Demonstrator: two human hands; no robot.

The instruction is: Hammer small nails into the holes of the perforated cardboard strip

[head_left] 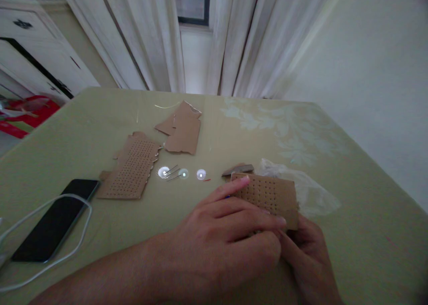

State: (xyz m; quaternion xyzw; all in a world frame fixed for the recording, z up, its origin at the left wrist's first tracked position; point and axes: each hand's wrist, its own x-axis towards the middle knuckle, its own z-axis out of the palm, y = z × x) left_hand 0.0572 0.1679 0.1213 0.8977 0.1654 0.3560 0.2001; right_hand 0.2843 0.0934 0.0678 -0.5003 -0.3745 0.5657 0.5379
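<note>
A small piece of cardboard (267,193) with rows of punched holes is held up in front of me, tilted toward me. My left hand (230,233) lies across its lower left part, with the index fingertip on its upper left edge and the other fingers curled over its front. From the lower right, my right hand (309,253) grips the same cardboard, its thumb meeting the left fingers. A tiny blue bit shows under my left index finger; what else the fingers pinch is hidden. Just behind are a dark, folded cardboard scrap (238,169) and a crumpled clear plastic bag (312,191).
Left of centre lies a larger perforated cardboard sheet (130,169), with torn cardboard pieces (185,133) behind it. Three small round whitish discs (183,174) with thin needle-like pins sit mid-table. A phone (55,222) and white cable (87,216) occupy the left; curtains (150,37) hang beyond.
</note>
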